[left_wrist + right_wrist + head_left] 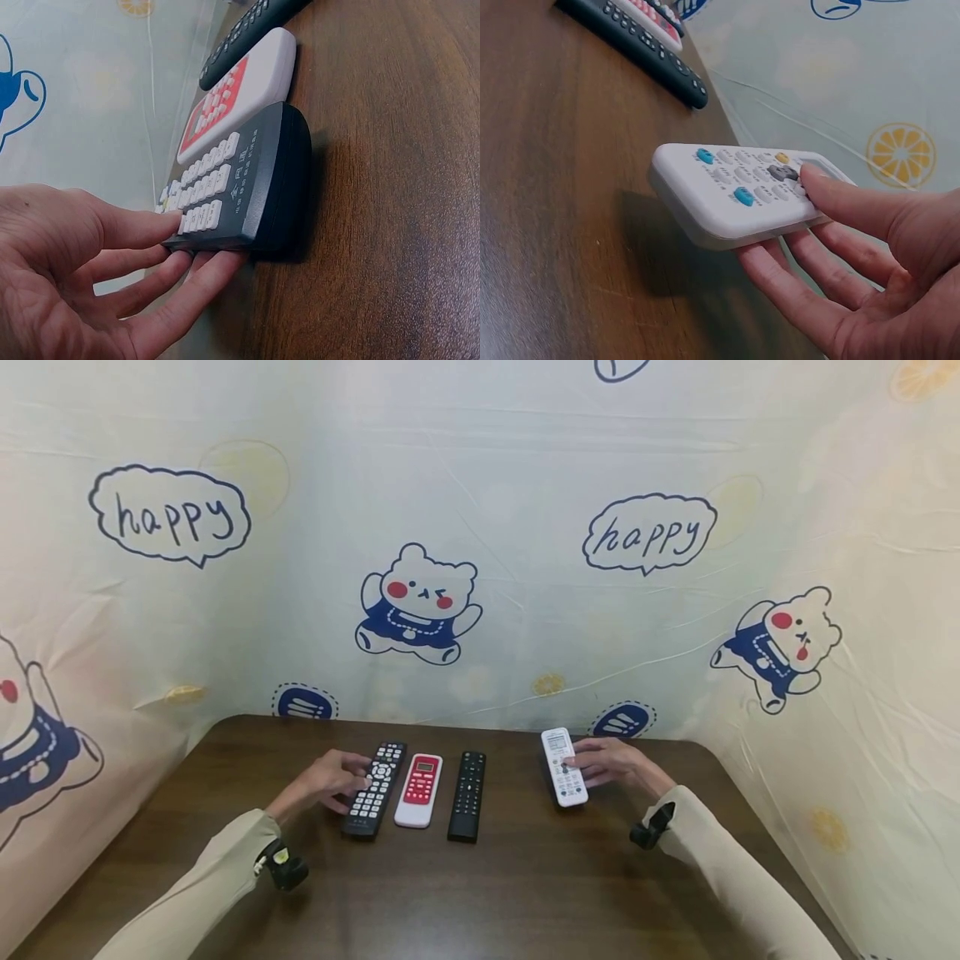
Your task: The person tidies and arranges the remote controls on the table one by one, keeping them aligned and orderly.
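My left hand (337,779) pinches a black remote control (375,789) with white buttons, thumb on its button face and fingers at its side and lower edge. In the left wrist view, that remote (259,180) lies low over the table; I cannot tell if it touches. At the right, my right hand (611,763) holds a white remote control (564,768) with a small screen. Its thumb presses the top and its fingers are beneath, and the white remote (727,187) is tilted above the table, its shadow below it.
Between the hands lie a red-and-white remote control (417,789) and a slim black remote control (467,797), side by side on the brown wooden table (420,893). A printed curtain (525,610) hangs behind the table's back edge and along both sides.
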Available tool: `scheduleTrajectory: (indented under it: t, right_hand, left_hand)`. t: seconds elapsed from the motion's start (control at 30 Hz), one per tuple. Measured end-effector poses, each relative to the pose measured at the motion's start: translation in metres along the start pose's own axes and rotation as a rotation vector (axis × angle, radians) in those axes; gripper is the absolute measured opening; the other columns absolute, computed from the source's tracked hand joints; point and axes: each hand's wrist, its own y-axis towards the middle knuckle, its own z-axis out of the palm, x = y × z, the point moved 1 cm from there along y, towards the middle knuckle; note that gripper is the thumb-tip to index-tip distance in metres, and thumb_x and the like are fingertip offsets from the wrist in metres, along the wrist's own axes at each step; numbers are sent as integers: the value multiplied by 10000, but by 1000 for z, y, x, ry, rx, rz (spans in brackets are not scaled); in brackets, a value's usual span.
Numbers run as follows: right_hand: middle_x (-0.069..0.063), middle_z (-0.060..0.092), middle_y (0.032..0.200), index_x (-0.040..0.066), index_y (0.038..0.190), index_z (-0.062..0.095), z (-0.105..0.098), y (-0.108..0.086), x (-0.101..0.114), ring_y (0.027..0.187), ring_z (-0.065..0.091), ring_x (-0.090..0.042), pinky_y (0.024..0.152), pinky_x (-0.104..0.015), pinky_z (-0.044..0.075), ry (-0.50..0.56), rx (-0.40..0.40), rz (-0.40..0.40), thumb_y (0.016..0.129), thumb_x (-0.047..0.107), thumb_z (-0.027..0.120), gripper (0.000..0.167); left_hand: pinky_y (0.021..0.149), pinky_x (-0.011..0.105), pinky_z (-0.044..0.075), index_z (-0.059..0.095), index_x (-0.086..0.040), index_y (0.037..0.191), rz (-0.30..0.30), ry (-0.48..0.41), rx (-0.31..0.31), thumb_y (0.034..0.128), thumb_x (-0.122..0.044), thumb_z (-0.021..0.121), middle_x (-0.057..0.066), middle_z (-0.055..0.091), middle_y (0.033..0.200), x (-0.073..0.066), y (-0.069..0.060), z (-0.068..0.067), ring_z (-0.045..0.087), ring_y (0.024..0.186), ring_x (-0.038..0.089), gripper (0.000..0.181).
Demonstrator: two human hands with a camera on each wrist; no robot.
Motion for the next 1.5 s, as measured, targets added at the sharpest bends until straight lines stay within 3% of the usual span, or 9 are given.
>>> scheduleTrajectory:
  t: [0.8, 1.5]
  right_hand:
    - [-221, 715, 1147, -77, 1464, 507, 36, -8, 8, 904, 743, -246, 821, -402, 672, -7, -51, -10, 959, 172, 776, 624]
    - [-221, 728, 1134, -85, 1429, 537, 64, -6, 10, 915, 751, -265, 781, -377, 676, -30, -43, -42, 947, 195, 793, 613]
  left_hand:
    - [726, 438, 679, 429, 90, 1524, -2, 26, -10, 996, -44, 653, 348, 542, 1329, 0, 0, 1, 664, 1089, 443, 589]
    - [715, 440, 679, 431, 86, 1525, -11, 13, -15, 986, -23, 660, 375, 502, 1437, -2, 2, 3, 681, 1075, 421, 596]
